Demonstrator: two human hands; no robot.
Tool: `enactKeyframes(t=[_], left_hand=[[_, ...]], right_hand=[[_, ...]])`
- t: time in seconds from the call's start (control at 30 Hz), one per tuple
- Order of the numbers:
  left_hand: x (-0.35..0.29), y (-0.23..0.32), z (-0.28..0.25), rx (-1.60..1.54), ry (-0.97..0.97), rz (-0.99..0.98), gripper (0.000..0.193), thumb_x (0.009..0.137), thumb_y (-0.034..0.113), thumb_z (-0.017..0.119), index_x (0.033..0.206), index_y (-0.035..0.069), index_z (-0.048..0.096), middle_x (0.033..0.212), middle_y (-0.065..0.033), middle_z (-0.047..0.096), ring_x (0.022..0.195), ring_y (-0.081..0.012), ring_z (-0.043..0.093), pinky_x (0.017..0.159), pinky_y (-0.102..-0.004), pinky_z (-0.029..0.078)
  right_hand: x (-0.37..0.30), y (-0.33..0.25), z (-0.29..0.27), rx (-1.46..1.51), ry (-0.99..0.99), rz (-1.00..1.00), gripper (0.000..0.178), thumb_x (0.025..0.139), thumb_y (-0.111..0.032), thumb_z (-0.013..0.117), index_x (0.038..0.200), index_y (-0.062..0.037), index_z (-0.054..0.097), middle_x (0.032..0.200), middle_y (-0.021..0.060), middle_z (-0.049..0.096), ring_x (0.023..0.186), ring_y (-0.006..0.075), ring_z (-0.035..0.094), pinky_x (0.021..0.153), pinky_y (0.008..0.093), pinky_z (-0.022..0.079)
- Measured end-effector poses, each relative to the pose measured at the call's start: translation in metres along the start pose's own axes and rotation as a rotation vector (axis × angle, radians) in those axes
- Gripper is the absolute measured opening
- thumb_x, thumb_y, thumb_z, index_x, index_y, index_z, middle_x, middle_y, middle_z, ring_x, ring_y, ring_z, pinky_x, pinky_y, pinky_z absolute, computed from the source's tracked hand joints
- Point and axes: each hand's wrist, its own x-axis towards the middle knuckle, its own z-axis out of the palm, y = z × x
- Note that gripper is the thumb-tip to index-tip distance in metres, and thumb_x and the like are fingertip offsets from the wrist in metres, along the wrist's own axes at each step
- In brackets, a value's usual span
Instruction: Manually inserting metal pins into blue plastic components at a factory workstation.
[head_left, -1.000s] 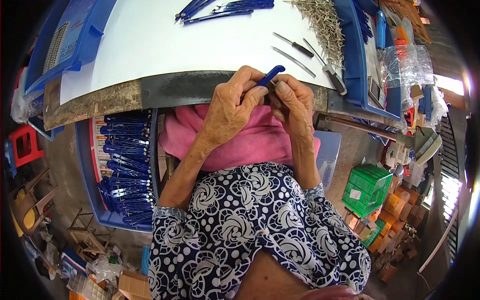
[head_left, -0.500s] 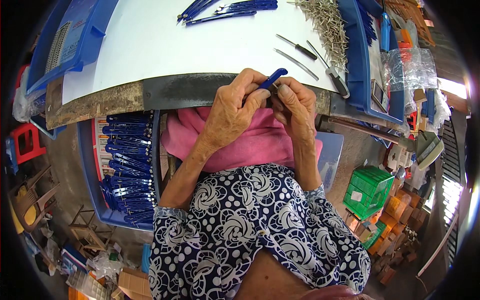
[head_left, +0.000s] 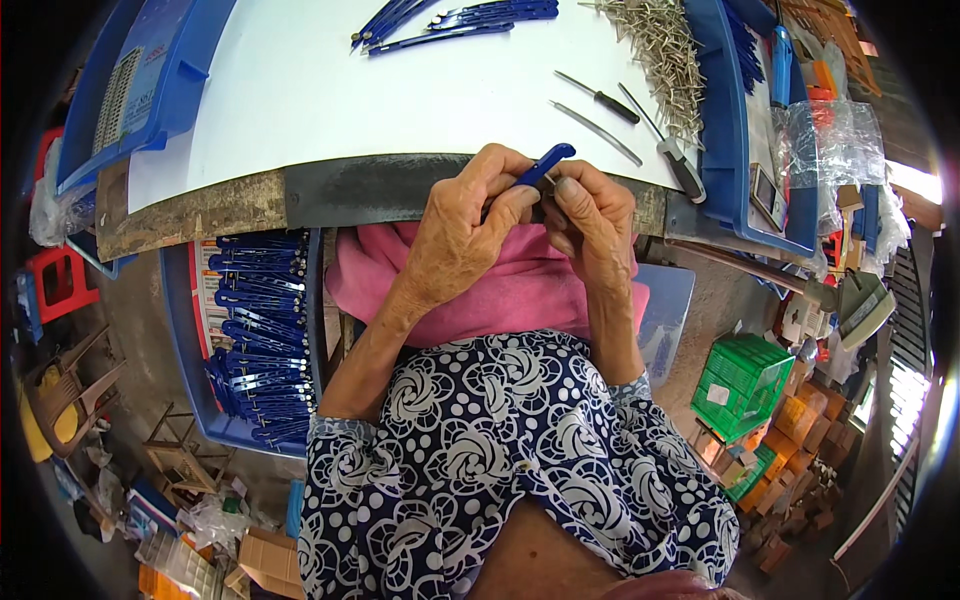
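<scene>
Just in front of the table's near edge, my left hand (head_left: pixel 468 222) pinches a slim blue plastic handle (head_left: pixel 546 166) with a rounded tip, which slants up to the right. My right hand (head_left: pixel 594 212) meets it there, thumb and fingers pressed together round a small thin metal piece (head_left: pixel 548 181) at the handle's side. My fingers hide most of that piece and the handle's lower end. A pink cloth (head_left: pixel 450 290) lies across my lap under both hands.
The white tabletop (head_left: pixel 330 100) carries finished-looking blue tools (head_left: pixel 440 40), a pile of small silver metal pins (head_left: pixel 660 60), two screwdrivers (head_left: pixel 682 168) and a grey rod (head_left: pixel 596 132). Blue bins (head_left: pixel 712 120) flank it. A lower bin (head_left: pixel 185 370) holds many blue tools; a green crate (head_left: pixel 740 385) stands right.
Both hands keep their grip at nearly the same place. The blue handle has tipped only slightly, and the whole view has shifted a little.
</scene>
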Motion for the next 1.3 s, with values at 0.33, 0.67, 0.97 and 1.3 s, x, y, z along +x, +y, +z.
enactKeyframes(t=[0.33, 0.67, 0.97, 1.3], left_hand=[[0.0007, 0.0004, 0.003, -0.004, 0.02, -0.024, 0.012, 0.085, 0.005, 0.049, 0.094, -0.003, 0.049, 0.066, -0.0078, 0.056, 0.062, -0.0092, 0.051, 0.059, -0.0231, 0.043], [0.0006, 0.0022, 0.0034, 0.0, 0.021, -0.03, 0.012, 0.085, 0.004, 0.048, 0.094, -0.003, 0.048, 0.066, -0.0067, 0.056, 0.062, -0.0085, 0.05, 0.059, -0.0224, 0.043], [0.0013, 0.0003, 0.0041, -0.02, 0.026, -0.024, 0.012, 0.085, 0.004, 0.048, 0.094, -0.003, 0.048, 0.064, -0.0066, 0.054, 0.061, -0.0088, 0.05, 0.058, -0.0225, 0.042], [0.002, 0.0008, 0.0041, -0.009, 0.027, -0.03, 0.011, 0.085, 0.005, 0.048, 0.093, -0.003, 0.049, 0.062, -0.0052, 0.052, 0.058, -0.0082, 0.047, 0.056, -0.0226, 0.042]], right_hand=[[0.0009, -0.0006, 0.0005, -0.03, 0.014, 0.0, 0.024, 0.087, -0.017, 0.053, 0.095, 0.0051, 0.056, 0.057, -0.0006, 0.044, 0.042, 0.0029, 0.032, 0.036, 0.0164, 0.023], [0.0013, -0.0006, 0.0008, -0.003, 0.025, 0.009, 0.024, 0.087, -0.018, 0.054, 0.095, 0.0049, 0.056, 0.057, -0.0001, 0.045, 0.042, 0.0036, 0.033, 0.035, 0.0163, 0.023], [0.0015, -0.0013, 0.0007, -0.025, 0.022, 0.015, 0.023, 0.087, -0.017, 0.053, 0.095, 0.0049, 0.056, 0.057, 0.0, 0.045, 0.041, 0.0035, 0.033, 0.035, 0.0161, 0.023], [0.0015, -0.0014, 0.0009, -0.02, 0.026, 0.013, 0.022, 0.087, -0.017, 0.054, 0.094, 0.0041, 0.056, 0.057, -0.0004, 0.045, 0.04, 0.0028, 0.032, 0.034, 0.0158, 0.023]])
